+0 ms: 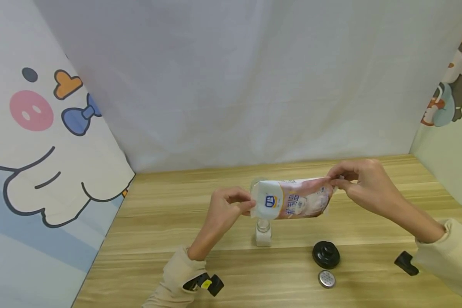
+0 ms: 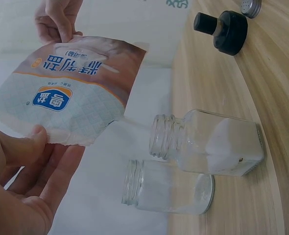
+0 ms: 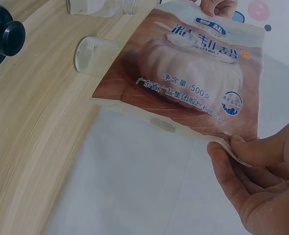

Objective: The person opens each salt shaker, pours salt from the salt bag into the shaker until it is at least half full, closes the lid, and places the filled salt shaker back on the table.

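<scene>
- Between the two hands, above the table, a printed salt bag hangs stretched sideways, off the tabletop; whether either end is unsealed cannot be told.
- Its pale end is pinched by the left hand, thumb on the near face and fingers behind. Thumb and fingertips are best set well in from the edge, since a thin strip of film may slip.
- At the brown end, the right hand pinches the upper corner, and the lower corner on that side hangs free. A second fingertip lower down that edge would likely steady it; tilting should be slow, as loose contents would probably run towards the low corner.
- Below the bag's pale end stands an uncapped glass jar, partly filled with something white. Beside it stands a second glass jar, uncapped too, with nothing visible inside. Both look easy to knock, so the bag's underside should clear their rims.
- To the right lie a black knobbed lid and, just nearer the person, a perforated metal cap; the right sleeve should pass wide of both.
- Under everything runs the wood-grain table, with a pale cloth backdrop behind.
</scene>
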{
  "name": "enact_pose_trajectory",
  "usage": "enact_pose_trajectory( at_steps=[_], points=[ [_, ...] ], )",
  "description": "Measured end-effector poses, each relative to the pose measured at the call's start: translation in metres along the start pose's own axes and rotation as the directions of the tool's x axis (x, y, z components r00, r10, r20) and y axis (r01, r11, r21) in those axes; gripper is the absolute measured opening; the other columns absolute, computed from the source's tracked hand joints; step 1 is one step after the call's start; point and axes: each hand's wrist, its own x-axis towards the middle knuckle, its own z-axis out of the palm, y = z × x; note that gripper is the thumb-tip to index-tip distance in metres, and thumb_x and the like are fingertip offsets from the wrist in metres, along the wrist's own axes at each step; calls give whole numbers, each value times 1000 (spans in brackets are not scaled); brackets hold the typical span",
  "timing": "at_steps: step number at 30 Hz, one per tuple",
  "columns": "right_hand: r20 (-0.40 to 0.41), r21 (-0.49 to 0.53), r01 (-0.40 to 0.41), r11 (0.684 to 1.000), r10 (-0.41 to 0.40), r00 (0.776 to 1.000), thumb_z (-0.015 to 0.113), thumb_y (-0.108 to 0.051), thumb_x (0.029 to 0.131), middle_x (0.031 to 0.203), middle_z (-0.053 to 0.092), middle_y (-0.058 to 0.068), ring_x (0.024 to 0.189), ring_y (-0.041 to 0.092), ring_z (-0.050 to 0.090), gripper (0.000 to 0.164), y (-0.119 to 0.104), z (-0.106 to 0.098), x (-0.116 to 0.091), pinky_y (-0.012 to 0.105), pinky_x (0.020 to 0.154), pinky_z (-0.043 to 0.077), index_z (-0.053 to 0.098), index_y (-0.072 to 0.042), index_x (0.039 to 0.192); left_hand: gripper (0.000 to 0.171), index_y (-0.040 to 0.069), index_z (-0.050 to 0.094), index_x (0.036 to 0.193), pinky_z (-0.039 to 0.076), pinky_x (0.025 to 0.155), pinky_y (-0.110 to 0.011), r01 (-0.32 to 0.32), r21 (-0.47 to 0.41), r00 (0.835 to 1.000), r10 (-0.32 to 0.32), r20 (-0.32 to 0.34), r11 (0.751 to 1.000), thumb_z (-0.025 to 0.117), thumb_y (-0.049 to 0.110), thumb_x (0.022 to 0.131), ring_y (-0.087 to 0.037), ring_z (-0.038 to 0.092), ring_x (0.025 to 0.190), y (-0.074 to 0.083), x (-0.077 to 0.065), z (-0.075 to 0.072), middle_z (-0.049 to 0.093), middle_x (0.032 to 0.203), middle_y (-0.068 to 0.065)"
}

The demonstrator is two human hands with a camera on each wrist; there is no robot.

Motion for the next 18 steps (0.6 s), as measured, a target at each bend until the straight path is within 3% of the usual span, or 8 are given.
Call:
enact_pose_trajectory(
  at_steps=[10,18],
  points=[
    [6,1,1,1000,-1,1000,68,14,75,78,69,2,66,14,66,22,-1,1,1,15,57,52,72,-8,80,4,-5,70,84,60,63,-37,30,-14,1000,-30,-8,999,70,-4,80,-27,67,77,2,-1,0,69,85,-14],
    [4,4,-2,1000,2,1000,68,15,74,78,69,2,66,14,66,23,-1,0,0,13,58,51,71,-8,79,4,-11,67,84,60,65,-40,22,11,1000,-22,3,1000,67,-8,81,-33,66,78,35,-10,1,68,85,-19]
  ],
)
